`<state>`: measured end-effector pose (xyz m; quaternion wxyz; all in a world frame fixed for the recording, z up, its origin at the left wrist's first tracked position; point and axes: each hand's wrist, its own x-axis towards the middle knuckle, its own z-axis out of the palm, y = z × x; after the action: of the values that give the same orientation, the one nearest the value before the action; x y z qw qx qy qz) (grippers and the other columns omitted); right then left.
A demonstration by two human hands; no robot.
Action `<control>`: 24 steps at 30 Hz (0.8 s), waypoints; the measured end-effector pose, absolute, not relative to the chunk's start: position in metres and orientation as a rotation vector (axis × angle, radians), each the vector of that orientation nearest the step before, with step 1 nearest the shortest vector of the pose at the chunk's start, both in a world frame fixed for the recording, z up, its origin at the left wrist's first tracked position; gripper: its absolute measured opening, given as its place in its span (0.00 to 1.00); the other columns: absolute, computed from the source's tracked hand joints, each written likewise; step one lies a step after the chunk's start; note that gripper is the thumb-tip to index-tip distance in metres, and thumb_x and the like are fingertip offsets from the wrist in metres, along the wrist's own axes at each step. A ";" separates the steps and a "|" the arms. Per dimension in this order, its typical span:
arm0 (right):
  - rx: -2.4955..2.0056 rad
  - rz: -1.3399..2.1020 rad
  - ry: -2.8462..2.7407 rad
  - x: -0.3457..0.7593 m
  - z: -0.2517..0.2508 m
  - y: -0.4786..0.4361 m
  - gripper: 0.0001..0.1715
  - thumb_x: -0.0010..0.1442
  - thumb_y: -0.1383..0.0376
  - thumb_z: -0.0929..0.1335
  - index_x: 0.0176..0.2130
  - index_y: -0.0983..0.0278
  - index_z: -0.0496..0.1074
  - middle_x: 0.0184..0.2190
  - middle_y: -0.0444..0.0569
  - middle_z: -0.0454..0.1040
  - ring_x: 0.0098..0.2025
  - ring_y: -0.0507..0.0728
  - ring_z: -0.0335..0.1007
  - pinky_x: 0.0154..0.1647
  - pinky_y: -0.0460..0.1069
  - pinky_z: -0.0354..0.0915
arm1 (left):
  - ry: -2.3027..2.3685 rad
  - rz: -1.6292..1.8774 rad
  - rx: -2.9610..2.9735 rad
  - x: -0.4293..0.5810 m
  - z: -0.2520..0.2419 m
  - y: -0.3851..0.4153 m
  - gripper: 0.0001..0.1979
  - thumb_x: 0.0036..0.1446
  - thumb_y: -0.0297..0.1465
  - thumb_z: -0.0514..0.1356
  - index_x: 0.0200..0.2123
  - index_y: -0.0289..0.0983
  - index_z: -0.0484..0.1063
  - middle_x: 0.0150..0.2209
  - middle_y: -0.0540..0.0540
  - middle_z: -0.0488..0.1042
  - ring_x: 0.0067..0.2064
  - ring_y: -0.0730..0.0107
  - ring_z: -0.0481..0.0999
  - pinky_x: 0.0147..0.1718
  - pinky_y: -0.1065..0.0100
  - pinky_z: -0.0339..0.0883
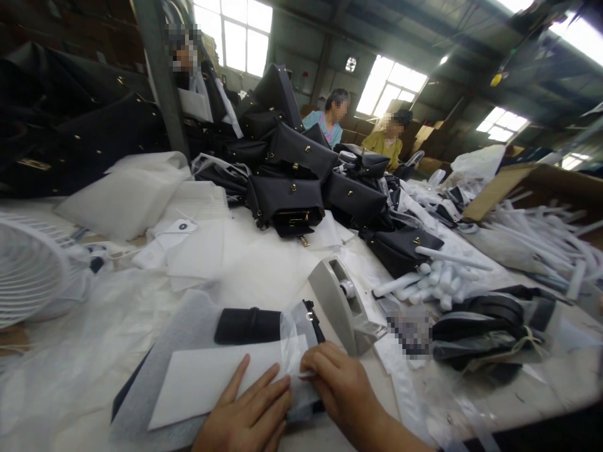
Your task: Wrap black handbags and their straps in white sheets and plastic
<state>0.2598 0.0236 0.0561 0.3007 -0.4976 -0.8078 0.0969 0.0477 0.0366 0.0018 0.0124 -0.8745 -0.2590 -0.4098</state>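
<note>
My left hand (247, 411) lies flat with its fingers spread on a white sheet (202, 376). Close to its fingertips, my right hand (339, 386) pinches the edge of a clear plastic wrapping (293, 342). The plastic covers the right end of the sheet and part of a dark item beneath it. Just behind the sheet rests a flat black strapped piece (245, 325), with a black strap end (313, 317) showing at its right. Grey tissue paper (141, 414) is under the sheet. A grey tape dispenser (342, 304) stands beyond my right hand.
Black handbags (287, 198) are piled at the back. A white fan (32, 270) is at the left. White tubes (438, 282), wrapped black straps (485, 326) and a cardboard box (499, 188) lie to the right. People (330, 119) are beyond the pile.
</note>
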 end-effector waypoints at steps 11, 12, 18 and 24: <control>-1.524 0.260 -2.217 0.271 0.047 0.009 0.07 0.64 0.73 0.63 0.38 0.62 0.66 0.64 0.63 0.65 0.66 0.64 0.62 0.60 0.57 0.67 | -0.798 -1.109 -2.884 0.038 0.022 0.037 0.09 0.64 0.28 0.57 0.42 0.41 0.77 0.46 0.53 0.83 0.51 0.74 0.80 0.71 0.59 0.33; -1.550 0.304 -2.257 0.272 0.048 0.010 0.06 0.64 0.73 0.64 0.38 0.62 0.66 0.66 0.63 0.62 0.68 0.65 0.58 0.62 0.60 0.66 | -0.794 -1.106 -2.879 0.038 0.022 0.036 0.09 0.64 0.28 0.57 0.42 0.41 0.77 0.46 0.52 0.83 0.51 0.73 0.80 0.71 0.60 0.34; -1.535 0.421 -2.413 0.271 0.065 0.021 0.09 0.63 0.75 0.65 0.40 0.61 0.67 0.62 0.55 0.69 0.69 0.69 0.54 0.66 0.73 0.54 | -0.822 -0.982 -2.810 0.036 0.014 0.032 0.09 0.62 0.29 0.58 0.43 0.41 0.77 0.56 0.44 0.78 0.61 0.61 0.72 0.71 0.54 0.39; -1.520 0.427 -2.343 0.268 0.071 0.019 0.11 0.62 0.77 0.65 0.39 0.60 0.66 0.49 0.52 0.75 0.58 0.62 0.67 0.68 0.69 0.50 | -0.774 -0.923 -2.789 0.035 0.007 0.031 0.17 0.63 0.25 0.56 0.53 0.38 0.74 0.58 0.46 0.76 0.62 0.61 0.72 0.71 0.50 0.37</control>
<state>0.2678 0.0195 0.0706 0.1576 -0.5314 -0.8188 0.1493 0.0353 0.0307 0.0069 0.0516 -0.9167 -0.2545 -0.3035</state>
